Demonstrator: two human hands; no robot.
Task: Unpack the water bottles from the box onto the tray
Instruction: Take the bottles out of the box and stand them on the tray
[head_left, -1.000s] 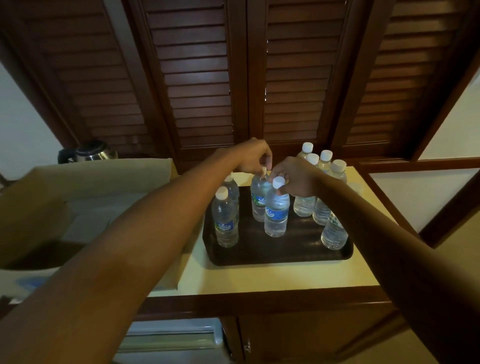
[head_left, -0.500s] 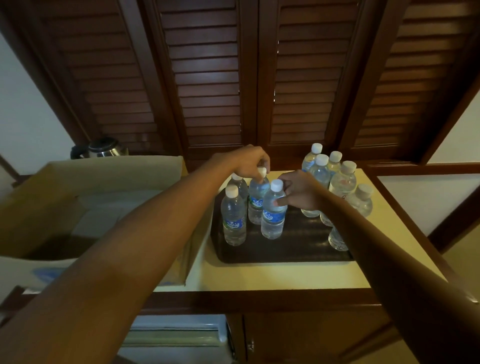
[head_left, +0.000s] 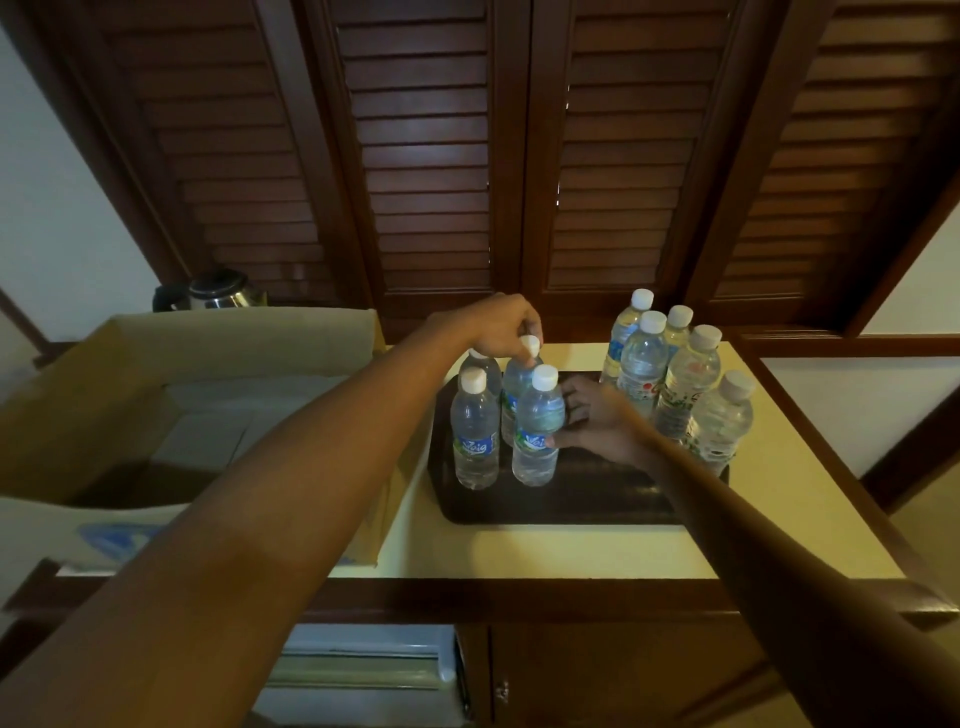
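Note:
A dark brown tray (head_left: 571, 501) lies on the cream counter. At its left end stand several clear water bottles with white caps and blue labels. My left hand (head_left: 501, 325) reaches over the open cardboard box (head_left: 234, 332) and pinches the cap of a rear bottle (head_left: 517, 376). My right hand (head_left: 597, 423) wraps the side of the front right bottle (head_left: 537, 426), with the thumb on its label. Another bottle (head_left: 474, 436) stands free at the front left. The inside of the box is in shadow.
Several more bottles (head_left: 675, 379) are clustered at the tray's right end and beside it. A metal kettle (head_left: 218, 291) sits behind the box. Dark louvred doors rise behind the counter (head_left: 545, 551), and a wooden rail edges its front and right.
My right hand slid from the cap of the front right bottle down to its body. My left hand stayed on the rear bottle's cap.

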